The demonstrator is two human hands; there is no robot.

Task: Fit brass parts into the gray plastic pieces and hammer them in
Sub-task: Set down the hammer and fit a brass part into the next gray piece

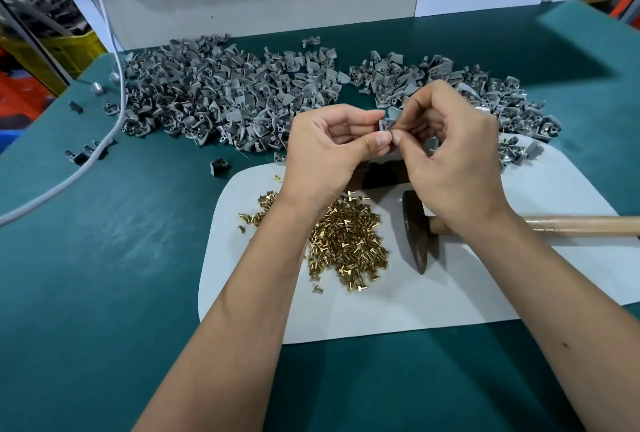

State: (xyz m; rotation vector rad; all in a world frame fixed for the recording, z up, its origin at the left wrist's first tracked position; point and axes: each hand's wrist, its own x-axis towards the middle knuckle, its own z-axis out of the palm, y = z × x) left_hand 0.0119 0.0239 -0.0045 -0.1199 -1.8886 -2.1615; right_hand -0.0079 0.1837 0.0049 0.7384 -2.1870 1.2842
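Note:
My left hand (329,151) and my right hand (453,151) meet above the white mat (450,293), both pinching one gray plastic piece (389,121) between thumbs and fingertips. Any brass part at the pinch is hidden by my fingers. A heap of brass parts (346,241) lies on the mat under my left wrist. The hammer (419,234) lies on the mat beside the heap, its dark head (417,241) pointing toward me and its wooden handle (581,225) running off to the right. A dark block (381,175) sits under my hands.
A big pile of gray plastic pieces (214,95) covers the far left of the green table (104,258); a second pile (485,92) spreads at the far right. A white cable (114,85) hangs down and crosses the left side. White panels stand behind.

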